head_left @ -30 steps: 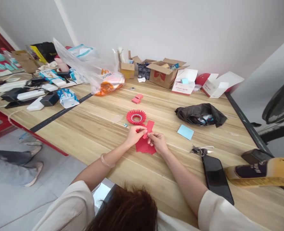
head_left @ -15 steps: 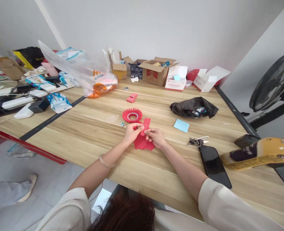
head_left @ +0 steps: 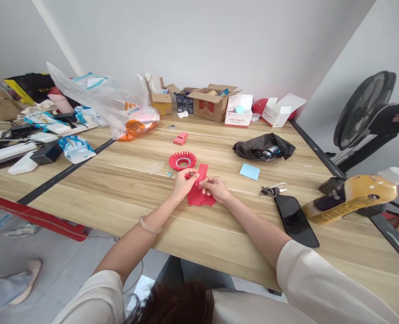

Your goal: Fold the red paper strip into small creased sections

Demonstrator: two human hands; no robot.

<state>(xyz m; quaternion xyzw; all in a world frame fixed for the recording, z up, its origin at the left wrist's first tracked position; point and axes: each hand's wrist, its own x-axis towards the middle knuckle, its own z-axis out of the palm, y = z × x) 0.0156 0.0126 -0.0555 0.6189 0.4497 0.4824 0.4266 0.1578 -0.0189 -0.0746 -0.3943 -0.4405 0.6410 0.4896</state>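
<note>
Hands (head_left: pixel 184 183) (head_left: pixel 215 189) on red paper (head_left: pixel 202 173) (pinching)

A small red paper piece (head_left: pixel 200 179) is pinched between the left hand (head_left: pixel 183 183) and the right hand (head_left: pixel 215 189), above a stack of red paper (head_left: pixel 199 198) on the wooden table (head_left: pixel 125 189). A red spiked paper ring (head_left: pixel 182 160) is seen just beyond the hands.

Red paper strip (head_left: pixel 202 172) and red spiky ring (head_left: pixel 182 160); light-blue note (head_left: pixel 249 171); black phone (head_left: pixel 296 220) (tan wood-grain table (head_left: pixel 118 189)).
</note>
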